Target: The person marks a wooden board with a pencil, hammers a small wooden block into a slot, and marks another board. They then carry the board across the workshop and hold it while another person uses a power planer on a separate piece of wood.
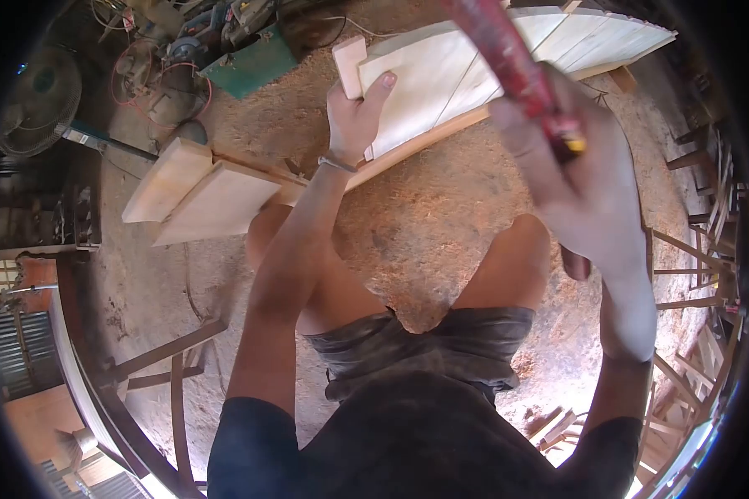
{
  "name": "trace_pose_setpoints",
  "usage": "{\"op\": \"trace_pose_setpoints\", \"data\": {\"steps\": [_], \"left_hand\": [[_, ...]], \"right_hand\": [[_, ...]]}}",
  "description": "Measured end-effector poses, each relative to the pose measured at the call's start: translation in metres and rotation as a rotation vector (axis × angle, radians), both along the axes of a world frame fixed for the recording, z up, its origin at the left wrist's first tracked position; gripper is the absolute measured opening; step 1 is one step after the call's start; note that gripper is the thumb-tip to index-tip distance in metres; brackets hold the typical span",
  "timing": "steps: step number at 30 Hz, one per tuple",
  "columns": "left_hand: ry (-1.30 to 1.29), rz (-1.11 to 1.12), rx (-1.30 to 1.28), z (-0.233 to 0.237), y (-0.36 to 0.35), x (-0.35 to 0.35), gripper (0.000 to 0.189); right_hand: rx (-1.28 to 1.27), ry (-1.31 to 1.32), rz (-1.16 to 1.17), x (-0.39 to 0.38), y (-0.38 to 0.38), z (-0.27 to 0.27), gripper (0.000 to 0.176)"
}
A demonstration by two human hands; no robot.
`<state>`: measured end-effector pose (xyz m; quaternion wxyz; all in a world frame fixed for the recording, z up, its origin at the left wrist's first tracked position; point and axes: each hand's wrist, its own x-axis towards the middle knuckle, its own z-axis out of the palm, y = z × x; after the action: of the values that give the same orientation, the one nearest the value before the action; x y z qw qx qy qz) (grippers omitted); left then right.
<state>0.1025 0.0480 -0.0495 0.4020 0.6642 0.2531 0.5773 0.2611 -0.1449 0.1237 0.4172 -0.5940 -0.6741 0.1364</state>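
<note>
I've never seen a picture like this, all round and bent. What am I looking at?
There's no machine here. It's a single view from a camera on a person's head, looking down at two bare hands; the edges look bent. The left hand holds a small wood block by the end of a pale wooden panel. The right hand grips something red, too blurred to name. Below is a brown floor, with shorter boards toward the left and a fan beyond.
</note>
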Motion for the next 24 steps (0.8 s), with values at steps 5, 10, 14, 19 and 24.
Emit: {"op": "trace_pose_setpoints", "data": {"steps": [5,10,14,19,24], "left_hand": [[-0.015,-0.027,0.022,-0.003,0.003,0.001,0.029],[0.037,-0.017,-0.036,-0.002,0.000,-0.003,0.029],[0.041,-0.074,-0.079,0.004,-0.005,-0.006,0.029],[-0.005,-0.098,-0.032,-0.005,0.004,-0.004,0.032],[-0.027,-0.189,-0.120,0.001,0.002,-0.008,0.037]], "right_hand": [[-0.075,-0.209,0.055,0.008,0.002,-0.003,0.024],[0.048,0.096,0.028,0.003,-0.008,-0.022,0.026],[-0.035,-0.196,0.093,0.009,0.017,-0.010,0.027],[0.076,-0.031,0.078,0.003,0.006,0.004,0.027],[-0.011,-0.047,0.009,-0.007,0.006,-0.021,0.028]]}}
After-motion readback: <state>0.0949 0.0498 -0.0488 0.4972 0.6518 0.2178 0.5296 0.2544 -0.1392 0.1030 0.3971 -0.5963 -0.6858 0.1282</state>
